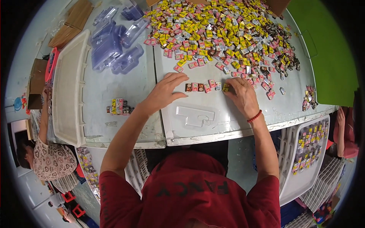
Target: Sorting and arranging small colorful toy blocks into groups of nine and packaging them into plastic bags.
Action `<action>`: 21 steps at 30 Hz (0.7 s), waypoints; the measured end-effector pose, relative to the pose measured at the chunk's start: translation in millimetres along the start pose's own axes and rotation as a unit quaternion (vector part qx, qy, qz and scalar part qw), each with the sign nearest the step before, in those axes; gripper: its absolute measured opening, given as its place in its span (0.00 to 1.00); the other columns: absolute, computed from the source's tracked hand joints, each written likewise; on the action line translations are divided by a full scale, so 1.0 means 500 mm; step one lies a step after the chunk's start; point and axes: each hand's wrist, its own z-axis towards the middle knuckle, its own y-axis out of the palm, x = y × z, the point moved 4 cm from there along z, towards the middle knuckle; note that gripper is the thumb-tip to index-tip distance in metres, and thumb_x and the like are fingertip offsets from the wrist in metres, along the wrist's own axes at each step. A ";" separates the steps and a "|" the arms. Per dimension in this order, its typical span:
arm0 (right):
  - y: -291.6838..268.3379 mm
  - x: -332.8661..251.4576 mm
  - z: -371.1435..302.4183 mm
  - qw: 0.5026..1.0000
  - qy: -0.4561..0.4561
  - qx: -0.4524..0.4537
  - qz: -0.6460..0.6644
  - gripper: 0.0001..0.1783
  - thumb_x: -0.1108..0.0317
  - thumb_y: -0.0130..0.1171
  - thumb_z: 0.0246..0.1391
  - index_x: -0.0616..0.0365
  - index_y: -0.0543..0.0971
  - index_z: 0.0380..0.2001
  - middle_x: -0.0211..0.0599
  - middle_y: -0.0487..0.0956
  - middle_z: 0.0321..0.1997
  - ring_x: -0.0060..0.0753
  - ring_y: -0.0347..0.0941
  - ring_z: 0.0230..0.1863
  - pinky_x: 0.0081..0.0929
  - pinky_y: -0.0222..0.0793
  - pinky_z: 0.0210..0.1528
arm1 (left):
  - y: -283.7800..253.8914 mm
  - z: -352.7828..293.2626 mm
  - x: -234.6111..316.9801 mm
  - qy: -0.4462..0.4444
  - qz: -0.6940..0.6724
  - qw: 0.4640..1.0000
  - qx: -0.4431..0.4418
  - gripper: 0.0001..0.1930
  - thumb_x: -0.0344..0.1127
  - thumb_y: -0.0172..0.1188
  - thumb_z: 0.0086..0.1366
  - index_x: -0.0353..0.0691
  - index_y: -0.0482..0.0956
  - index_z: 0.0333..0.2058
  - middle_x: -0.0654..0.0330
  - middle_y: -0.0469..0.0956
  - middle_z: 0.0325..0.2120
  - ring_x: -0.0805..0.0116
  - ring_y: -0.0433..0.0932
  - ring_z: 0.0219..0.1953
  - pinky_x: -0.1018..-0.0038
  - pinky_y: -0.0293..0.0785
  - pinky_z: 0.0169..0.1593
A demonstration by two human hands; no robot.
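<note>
A short row of small wrapped pieces (200, 87), brown, pink and white, lies on the white table before me. At its left end is my left hand (164, 93), empty, with thumb and fingers apart. My right hand (244, 95), with a red bead bracelet at the wrist, pinches a small yellow wrapped piece (226, 87) at the row's right end. Nearer to me, just below the row, lies a clear plastic blister tray (195, 116) with a stepped outline. Beyond both hands spreads a large pile of the same wrapped pieces (228, 34) in yellow, pink, white and dark colours.
Stacked clear blister trays (110, 45) lie at the far left, beside a white plastic crate (70, 87). A filled blister pack (118, 106) sits left of the table seam. At right are a small cluster of pieces (309, 98) and a white rack tray (304, 159). Other people work at both sides.
</note>
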 end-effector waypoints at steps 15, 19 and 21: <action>0.034 -0.051 0.022 0.997 -0.054 0.037 -0.051 0.32 0.57 0.70 0.40 0.56 0.74 0.50 0.43 0.74 0.49 0.46 0.72 0.48 0.35 0.72 0.46 | 0.073 0.050 0.043 0.062 0.005 0.996 0.070 0.30 0.41 0.71 0.45 0.36 0.74 0.47 0.56 0.70 0.48 0.56 0.66 0.50 0.65 0.66 0.53; 0.042 -0.045 0.022 0.998 -0.050 0.014 -0.038 0.28 0.60 0.69 0.41 0.54 0.76 0.48 0.41 0.74 0.48 0.43 0.74 0.45 0.33 0.72 0.45 | 0.095 0.067 0.026 0.055 0.015 0.998 0.041 0.30 0.41 0.71 0.45 0.36 0.74 0.47 0.57 0.71 0.42 0.57 0.67 0.46 0.66 0.67 0.52; 0.043 -0.041 0.023 0.998 -0.057 0.002 -0.018 0.25 0.65 0.68 0.42 0.53 0.77 0.47 0.40 0.75 0.47 0.42 0.74 0.44 0.31 0.73 0.43 | 0.099 0.068 0.023 0.065 0.016 0.997 0.025 0.30 0.41 0.71 0.45 0.36 0.74 0.47 0.57 0.71 0.40 0.57 0.67 0.45 0.66 0.67 0.52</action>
